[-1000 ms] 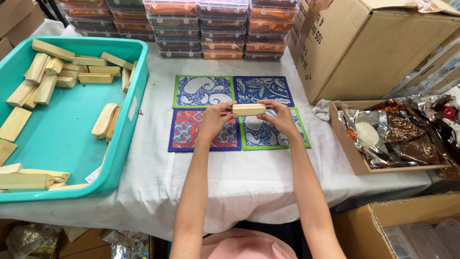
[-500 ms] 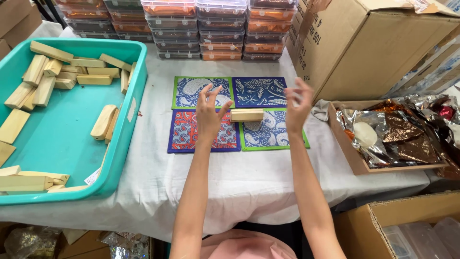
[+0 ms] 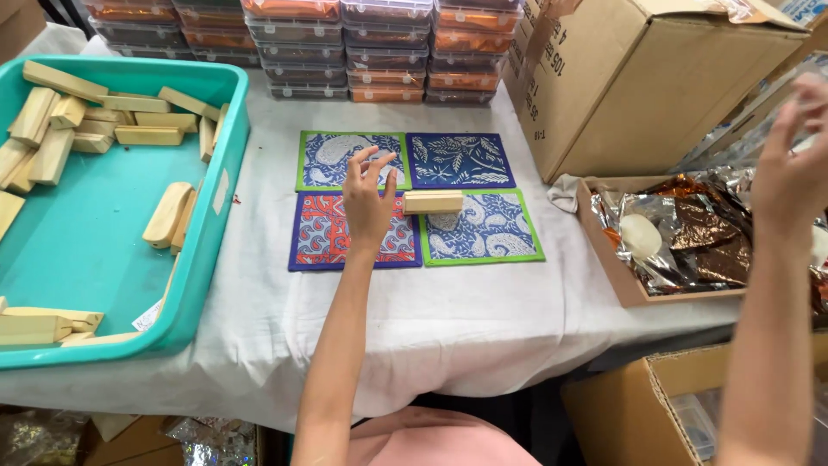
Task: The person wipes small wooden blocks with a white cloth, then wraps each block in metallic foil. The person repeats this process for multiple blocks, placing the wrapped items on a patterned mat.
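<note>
Wooden block (image 3: pixel 433 202) | lies crosswise on patterned mats (image 3: pixel 483 229) | just right of left hand (image 3: pixel 368 200), fingers spread, empty | right hand (image 3: pixel 789 177) far right, raised, open

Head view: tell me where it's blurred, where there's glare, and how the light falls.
Head view: the right hand is smeared by motion blur, while the left hand and the wooden block are sharp; bright glare on the crumpled foil in the low box; the light is soft and even, with faint shadows on the white tablecloth.
</note>
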